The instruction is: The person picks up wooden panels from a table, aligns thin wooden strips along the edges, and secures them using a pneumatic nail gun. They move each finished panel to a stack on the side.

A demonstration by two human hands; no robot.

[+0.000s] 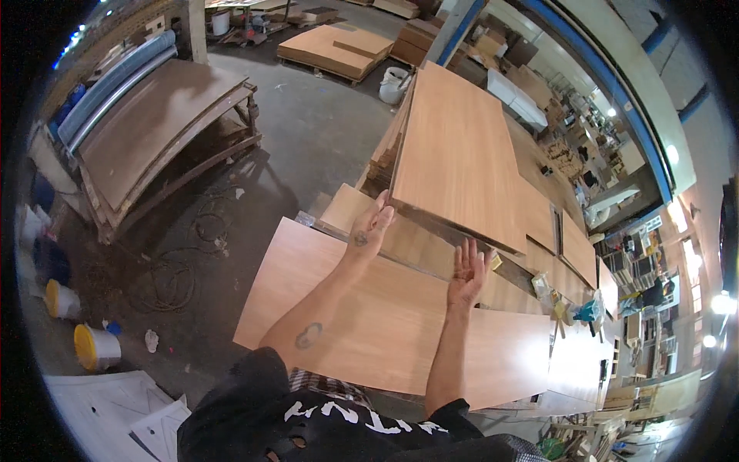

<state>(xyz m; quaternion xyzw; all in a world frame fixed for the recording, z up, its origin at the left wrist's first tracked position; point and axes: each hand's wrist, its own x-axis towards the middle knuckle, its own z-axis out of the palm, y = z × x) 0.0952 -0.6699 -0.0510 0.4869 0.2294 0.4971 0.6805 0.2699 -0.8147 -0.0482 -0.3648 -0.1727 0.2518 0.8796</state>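
A large, light wood-grain panel (458, 146) lies in front of me, its dark near edge above other boards. At its near left corner is my left hand (372, 225), fingers stretched upward; whether it touches the edge I cannot tell. My right hand (468, 276) is open, palm up and fingers spread, just short of the panel's near edge. Neither hand visibly grips anything. Under my forearms lies another long wood-grain panel (392, 308), close to my body.
To the left, a stack of brown sheets (162, 115) rests on a wooden frame. Cable (173, 289) coils on the floor. Yellow-and-white buckets (98, 346) stand at lower left. At right are a teal object (589, 310) and a blue-edged pillar (460, 31) beyond the panel.
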